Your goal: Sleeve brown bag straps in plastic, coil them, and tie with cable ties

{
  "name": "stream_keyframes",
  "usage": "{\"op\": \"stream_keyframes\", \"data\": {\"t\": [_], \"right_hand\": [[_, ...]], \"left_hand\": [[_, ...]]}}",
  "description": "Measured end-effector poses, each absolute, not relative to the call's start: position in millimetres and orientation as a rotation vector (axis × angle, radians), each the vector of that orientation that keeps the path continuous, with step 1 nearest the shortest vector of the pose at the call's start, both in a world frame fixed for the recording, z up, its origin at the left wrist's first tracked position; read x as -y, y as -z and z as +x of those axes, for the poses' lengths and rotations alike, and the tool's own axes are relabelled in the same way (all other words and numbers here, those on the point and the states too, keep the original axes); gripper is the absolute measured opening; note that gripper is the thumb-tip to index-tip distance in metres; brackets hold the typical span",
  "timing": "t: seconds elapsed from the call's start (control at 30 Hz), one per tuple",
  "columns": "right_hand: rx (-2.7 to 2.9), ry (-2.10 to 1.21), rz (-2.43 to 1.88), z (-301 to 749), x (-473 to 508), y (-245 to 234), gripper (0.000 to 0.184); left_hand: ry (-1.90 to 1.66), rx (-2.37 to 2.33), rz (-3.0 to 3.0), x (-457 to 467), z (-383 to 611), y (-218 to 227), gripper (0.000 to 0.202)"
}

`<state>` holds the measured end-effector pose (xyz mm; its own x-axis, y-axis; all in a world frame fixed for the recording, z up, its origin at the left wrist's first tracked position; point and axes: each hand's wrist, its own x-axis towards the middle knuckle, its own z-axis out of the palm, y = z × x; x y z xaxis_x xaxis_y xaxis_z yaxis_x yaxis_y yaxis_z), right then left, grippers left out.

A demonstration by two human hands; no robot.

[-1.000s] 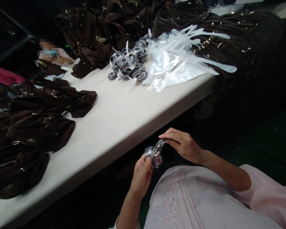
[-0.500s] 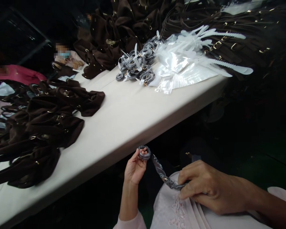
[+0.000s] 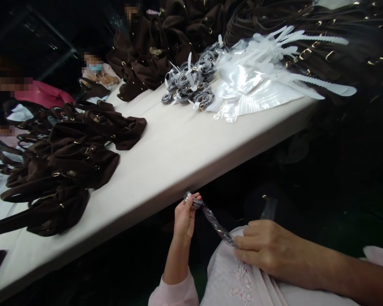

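A dark bag strap [image 3: 215, 222], wrapped in clear plastic, stretches slantwise between my two hands in front of my body. My left hand [image 3: 185, 216] pinches its coiled end, just off the table's near edge. The strap's other part is gripped by my right hand [image 3: 264, 246], lower and to the right. Beyond that hand a loose plastic-covered end with a small gold-coloured metal piece sticks up. Several coiled, plastic-wrapped straps [image 3: 191, 83] with white tags lie heaped across the table.
The white table [image 3: 166, 157] runs slantwise past me. Dark brown handbags [image 3: 83, 159] cover its left side, with more brown bags [image 3: 147, 63] at the back. Clear plastic bags [image 3: 252, 89], white toothed strips [image 3: 328, 87] and unwrapped straps [image 3: 309, 51] lie right. Co-workers [image 3: 44, 94] are at the far left.
My left hand has turned and closed over the coil, which showed as an open ring before. My right hand has shifted slightly along with the strap. The view has swung a little left.
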<state>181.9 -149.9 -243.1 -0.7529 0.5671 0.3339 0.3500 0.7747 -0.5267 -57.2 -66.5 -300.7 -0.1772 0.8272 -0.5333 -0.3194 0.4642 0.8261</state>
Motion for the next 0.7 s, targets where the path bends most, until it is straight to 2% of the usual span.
{"op": "stream_keyframes", "data": {"t": [0.1,0.27,0.37,0.57,0.7], "right_hand": [[2.566,-0.386,-0.59,174,139,241,0.022],[2.539,-0.18,-0.528,183,118,239,0.024],[2.527,-0.129,-0.516,194,99,241,0.025],[2.366,-0.19,-0.633,208,59,266,0.029],[2.244,-0.385,-0.651,209,45,290,0.029]], "left_hand": [[-1.027,-1.418,0.777,77,-42,306,0.02],[-0.833,-1.398,1.085,100,-37,309,0.014],[-0.669,-1.34,1.27,108,-41,306,0.02],[-0.367,-1.043,1.238,116,-36,271,0.045],[-0.347,-0.915,1.146,119,-29,246,0.052]]}}
